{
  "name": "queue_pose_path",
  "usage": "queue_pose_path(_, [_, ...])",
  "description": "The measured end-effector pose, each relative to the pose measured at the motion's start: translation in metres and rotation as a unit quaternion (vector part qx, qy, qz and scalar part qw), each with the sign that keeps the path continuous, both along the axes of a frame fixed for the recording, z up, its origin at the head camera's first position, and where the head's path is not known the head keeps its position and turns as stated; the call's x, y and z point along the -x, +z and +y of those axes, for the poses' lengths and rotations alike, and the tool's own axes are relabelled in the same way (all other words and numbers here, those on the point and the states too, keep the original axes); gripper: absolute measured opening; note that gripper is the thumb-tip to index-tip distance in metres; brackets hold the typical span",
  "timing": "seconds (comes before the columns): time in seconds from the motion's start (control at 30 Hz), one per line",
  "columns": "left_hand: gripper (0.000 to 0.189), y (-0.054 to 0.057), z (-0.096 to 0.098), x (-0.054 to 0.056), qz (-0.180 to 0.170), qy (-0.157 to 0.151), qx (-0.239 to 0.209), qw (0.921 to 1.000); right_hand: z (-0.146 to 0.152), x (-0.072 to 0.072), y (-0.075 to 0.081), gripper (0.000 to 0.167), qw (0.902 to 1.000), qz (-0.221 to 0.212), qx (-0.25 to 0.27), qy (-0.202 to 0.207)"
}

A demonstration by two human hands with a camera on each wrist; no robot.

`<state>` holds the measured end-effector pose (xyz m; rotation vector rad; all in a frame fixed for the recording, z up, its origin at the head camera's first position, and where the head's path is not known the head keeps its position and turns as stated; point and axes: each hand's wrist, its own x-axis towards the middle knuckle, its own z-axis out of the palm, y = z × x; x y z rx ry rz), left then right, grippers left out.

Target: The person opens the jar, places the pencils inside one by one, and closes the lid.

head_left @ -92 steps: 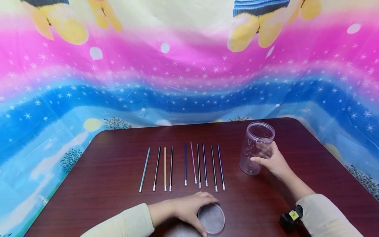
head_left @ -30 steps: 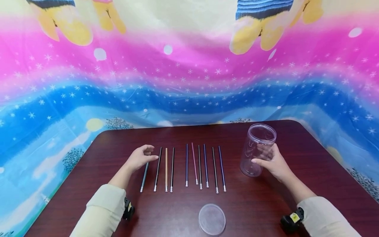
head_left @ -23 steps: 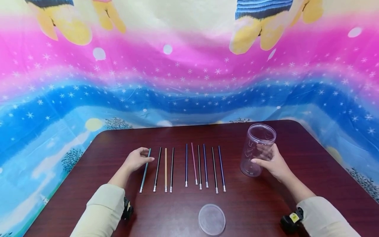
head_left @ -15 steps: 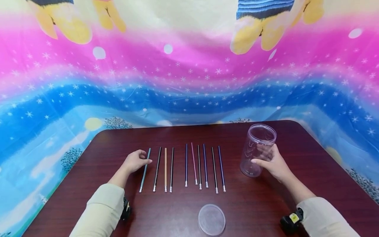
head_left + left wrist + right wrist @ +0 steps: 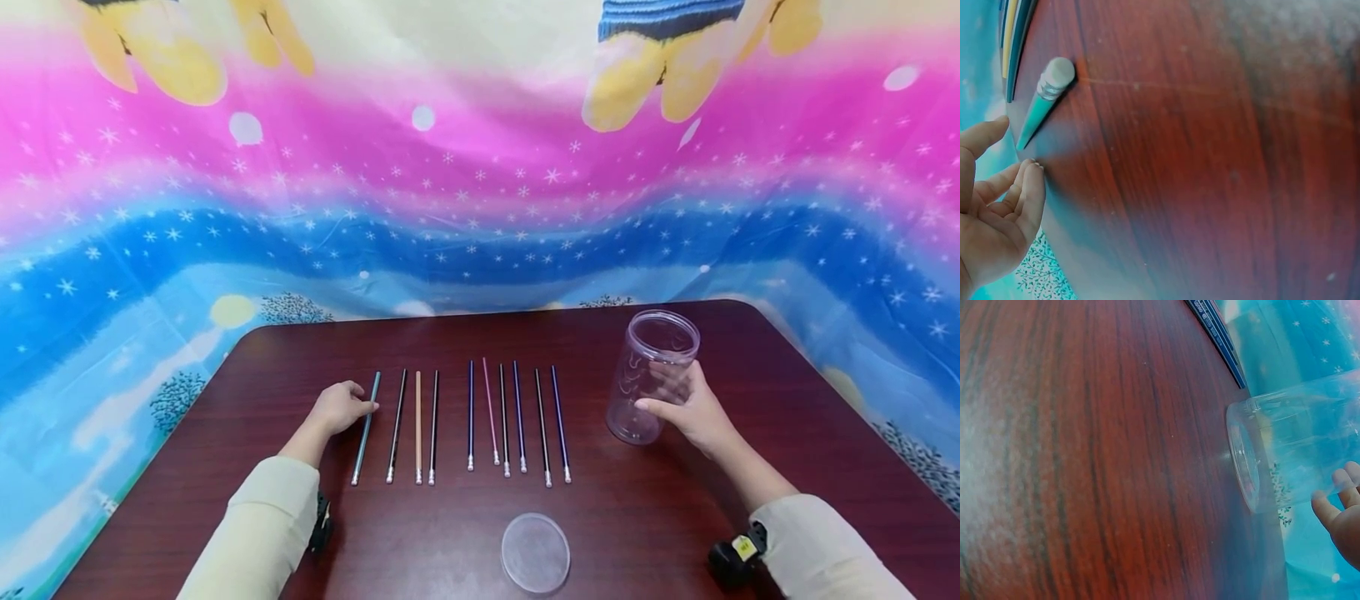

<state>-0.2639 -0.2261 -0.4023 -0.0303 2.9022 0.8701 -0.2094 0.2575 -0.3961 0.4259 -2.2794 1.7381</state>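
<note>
My left hand (image 5: 339, 408) is at the far half of the teal pencil (image 5: 365, 433), the leftmost in a row of pencils on the table. In the left wrist view its thumb and fingers stand apart on either side of that pencil (image 5: 1037, 115), whose white eraser end points toward the camera. My right hand (image 5: 693, 412) grips a clear plastic jar (image 5: 626, 392) from its right side, thumb across the front. The jar stands upright without a lid, and nothing shows inside it. In the right wrist view, fingertips (image 5: 1325, 509) lie against the jar wall.
Right of the teal pencil lie a black pencil (image 5: 397, 425), a tan pencil (image 5: 418, 425), a pink pencil (image 5: 490, 408) and several dark ones. A round clear lid (image 5: 536, 553) lies near the front of the dark red table (image 5: 420, 550). A printed cloth (image 5: 465, 183) hangs behind.
My left hand has let go of the lid and gone to the teal pencil, then lowered slightly leftward around its far half. The right hand and jar have stayed put.
</note>
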Motion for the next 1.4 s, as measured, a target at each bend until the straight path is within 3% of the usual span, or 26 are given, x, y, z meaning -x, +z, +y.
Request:
queue_pose_path(0.3, [0.026,-0.001,0.002,0.007,-0.017,0.034,-0.011,0.9992,0.000,0.001,0.000,0.068,1.0000,0.004,0.001,0.001])
queue_pose_path(0.63, [0.026,-0.003,0.005,0.016,-0.021,0.054,0.055,0.9968,0.000,0.001,0.000,0.066,0.9999,0.005,0.009,0.006])
queue_pose_path(0.8, [0.025,-0.003,0.005,0.018,-0.024,0.063,0.066,0.9955,0.000,0.001,0.000,0.067,0.9999,0.002,0.012,0.010])
queue_pose_path(0.97, [0.024,-0.002,0.005,0.019,-0.044,0.072,0.054,0.9949,0.001,0.001,0.000,0.067,0.9997,0.000,0.018,0.016])
queue_pose_path(1.2, [0.024,0.001,0.004,0.016,-0.049,0.058,0.031,0.9966,0.001,-0.001,0.000,0.068,0.9998,-0.002,0.013,0.015])
queue_pose_path(1.4, [0.032,0.002,-0.001,0.015,-0.050,0.041,-0.022,0.9977,0.000,0.001,0.001,0.068,0.9999,-0.001,0.008,0.015])
